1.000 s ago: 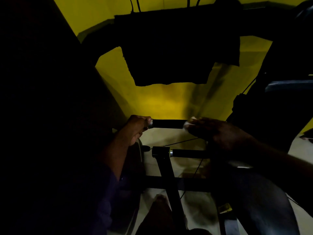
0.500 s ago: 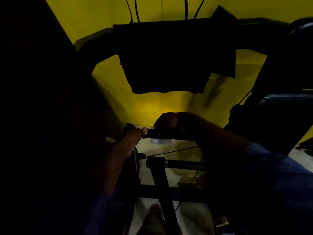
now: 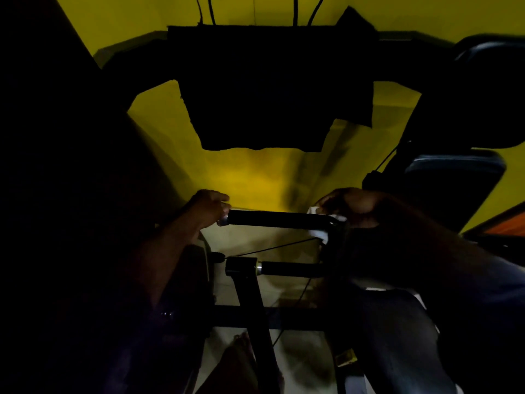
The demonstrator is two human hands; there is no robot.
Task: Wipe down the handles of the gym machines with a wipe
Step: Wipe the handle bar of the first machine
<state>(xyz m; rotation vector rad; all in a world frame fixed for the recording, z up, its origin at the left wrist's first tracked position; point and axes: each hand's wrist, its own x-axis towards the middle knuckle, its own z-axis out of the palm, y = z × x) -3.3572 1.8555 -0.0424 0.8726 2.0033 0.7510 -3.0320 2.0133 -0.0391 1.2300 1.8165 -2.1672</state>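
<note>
Down at the bottom centre a bare foot (image 3: 241,356) sits beside the black frame post (image 3: 250,297). The lower handle (image 3: 289,268) above it could easily be skipped in this dimness. Mid-frame, the left hand (image 3: 208,207) clasps the capped end of the upper handle (image 3: 278,218), so that patch may go unwiped. The right hand (image 3: 353,207) grasps the white wipe (image 3: 322,226) round the right-hand bend, where a loose corner might snag the thin cable (image 3: 272,247). Behind, a dark hanging panel (image 3: 270,89) covers part of the yellow wall (image 3: 255,177).
</note>
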